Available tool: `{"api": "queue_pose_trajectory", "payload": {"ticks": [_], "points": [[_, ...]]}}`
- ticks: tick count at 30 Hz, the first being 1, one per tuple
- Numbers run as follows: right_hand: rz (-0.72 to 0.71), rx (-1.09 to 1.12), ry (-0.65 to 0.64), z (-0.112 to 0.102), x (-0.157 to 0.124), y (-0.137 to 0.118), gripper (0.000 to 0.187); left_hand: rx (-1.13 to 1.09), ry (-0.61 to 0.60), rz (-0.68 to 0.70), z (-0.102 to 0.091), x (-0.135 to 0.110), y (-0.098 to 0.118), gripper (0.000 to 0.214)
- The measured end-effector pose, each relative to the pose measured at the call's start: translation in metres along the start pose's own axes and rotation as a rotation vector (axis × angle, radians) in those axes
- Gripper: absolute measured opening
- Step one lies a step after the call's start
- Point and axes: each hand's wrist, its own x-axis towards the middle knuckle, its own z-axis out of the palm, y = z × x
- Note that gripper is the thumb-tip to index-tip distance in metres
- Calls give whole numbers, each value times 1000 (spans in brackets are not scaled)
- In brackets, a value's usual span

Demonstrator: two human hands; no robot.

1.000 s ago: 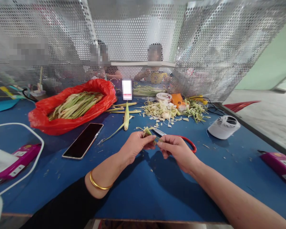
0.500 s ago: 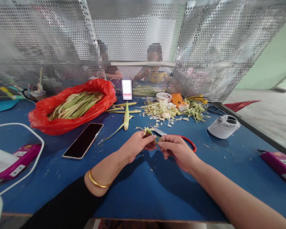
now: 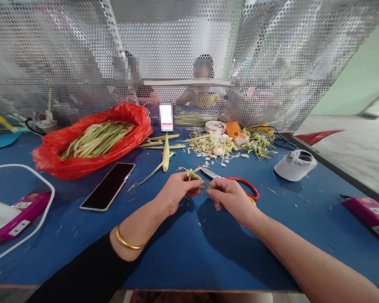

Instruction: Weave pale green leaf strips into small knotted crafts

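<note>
My left hand (image 3: 185,187) pinches a small braided piece of green plant leaf (image 3: 193,174), whose plaited part sticks up above the thumb. Thin green strands run from it to my right hand (image 3: 229,193), where finger and thumb are closed on their ends. Just behind my right hand lie scissors (image 3: 243,182) with red handles, their blades pointing away to the left. A pale green corn husk (image 3: 166,155) with a long thin leaf rests farther back, left of the hands. My fingers hide part of the braid.
At the left stands a red plastic bag (image 3: 91,168) of long leaves, with a dark-screened phone (image 3: 109,187) before it. Leaf scraps (image 3: 208,143) are heaped at the back. A white thread spool (image 3: 295,165) and purple power strips (image 3: 369,212) sit at the sides. Behind rises a perforated screen (image 3: 177,42).
My hands have shifted slightly, and more of the braided piece shows above my left thumb. Both keep their pinch. The whole view has moved a little.
</note>
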Motion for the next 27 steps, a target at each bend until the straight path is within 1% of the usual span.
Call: {"api": "queue_pose_trajectory", "payload": {"ticks": [3,6,9,13,16,19,21,25,27], "points": [[0,-77,46,-1,2,2,17,1,15,3,0,0,1,16],[6,-122,19,-2,2,3,12,20,5,11,1,-1,3,19],[-34,-114,-1,-1,2,4,18,65,-38,58,3,-4,4,19],[-68,-131,25,0,2,5,22,133,-78,117,4,-6,5,19],[-105,-138,36,1,2,5,21,190,-60,130,3,-4,4,20],[-133,-134,50,3,1,5,22,262,-26,196,2,-2,2,24],[-127,-97,68,4,1,6,23,247,-25,213,2,-1,2,25],[-105,-45,117,5,2,6,22,98,-52,128,4,-3,3,29],[-104,-45,133,5,1,6,22,59,-45,103,5,-5,3,32]]}}
